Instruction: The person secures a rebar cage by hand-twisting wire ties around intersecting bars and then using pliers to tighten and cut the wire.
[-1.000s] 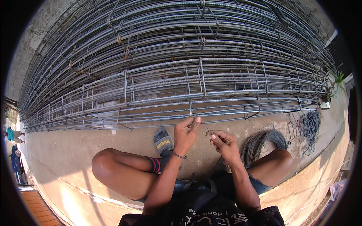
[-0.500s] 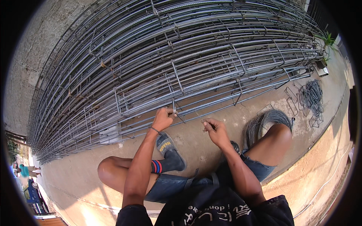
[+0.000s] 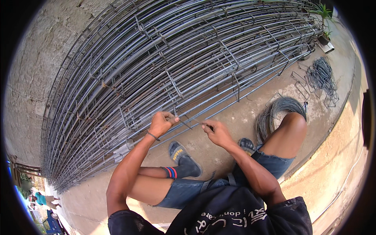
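Grey, rough concrete [image 3: 31, 74] fills the upper left, and below it a distant person in a teal top [image 3: 40, 198] stands near a blue vehicle [image 3: 52, 225]. Steel rebar cages [image 3: 156, 58] begin just right of the concrete, stacked in a wide bank of long ribbed bars and bent ties that slants up toward the upper right. The left hand [image 3: 161, 123] is at the front edge of this bank, fingers curled and thumb toward the fingertips beside a tie; whether it pinches wire or steel I cannot tell, as the hand covers the spot. A dark band [image 3: 152, 136] circles its wrist. Beneath, a grey sandal [image 3: 178, 152] on the left foot points toward the front bars, close to the working space. Thin wire [image 3: 196, 121] runs from the front bars to the right hand [image 3: 215, 132], whose thumb and forefinger are pinched together on it. Farther right, a dark shoe [image 3: 246, 145] shows past the right forearm, and a coil of wire [image 3: 264, 121] lies on the floor, partly blocked by the bent right knee [image 3: 291, 127]. Beyond it are a few loose bent ties [image 3: 300, 87], then a tangled heap of ties [image 3: 322, 76], with a spiky green plant [image 3: 322, 11] above, by the far end of the cages. Lower down at the right, a pale cable [image 3: 346, 182] crosses the sunlit ground.
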{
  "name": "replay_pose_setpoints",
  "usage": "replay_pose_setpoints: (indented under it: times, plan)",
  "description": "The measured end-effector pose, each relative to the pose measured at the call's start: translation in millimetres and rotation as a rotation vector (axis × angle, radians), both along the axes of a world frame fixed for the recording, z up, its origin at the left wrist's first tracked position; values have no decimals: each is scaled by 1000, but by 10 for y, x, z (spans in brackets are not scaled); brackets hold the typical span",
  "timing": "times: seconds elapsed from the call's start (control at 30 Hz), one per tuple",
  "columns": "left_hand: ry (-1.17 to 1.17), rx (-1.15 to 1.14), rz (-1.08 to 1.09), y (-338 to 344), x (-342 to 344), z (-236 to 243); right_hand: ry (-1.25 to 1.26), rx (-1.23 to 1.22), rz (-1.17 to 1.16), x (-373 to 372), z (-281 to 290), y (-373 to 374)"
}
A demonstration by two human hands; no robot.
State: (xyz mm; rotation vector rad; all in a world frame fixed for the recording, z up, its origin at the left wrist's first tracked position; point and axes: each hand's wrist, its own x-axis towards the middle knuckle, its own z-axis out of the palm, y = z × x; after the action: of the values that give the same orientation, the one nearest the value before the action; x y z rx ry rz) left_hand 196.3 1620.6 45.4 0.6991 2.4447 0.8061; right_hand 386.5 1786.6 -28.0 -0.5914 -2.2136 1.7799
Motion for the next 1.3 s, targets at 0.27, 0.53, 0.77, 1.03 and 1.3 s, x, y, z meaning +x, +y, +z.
replay_pose_setpoints:
  times: [0.27, 0.53, 0.77, 1.03, 1.3]
  plan:
    - [109, 74, 95, 21, 110, -46, 110, -521, -183, -566, -178, -384]
    - [75, 295, 93, -32, 162, -69, 308, -534, 37, -827, -225, -422]
    - [-296, 530, 61, -53, 41, -189, 460, -832, 83, -915, -153, -373]
    - [-206, 482, 25, -48, 81, -131, 423, -682, 80, -949, -129, -299]
    - [-178, 504, 107, -54, 161, -124, 299, 92, -142, -690, -190, -476]
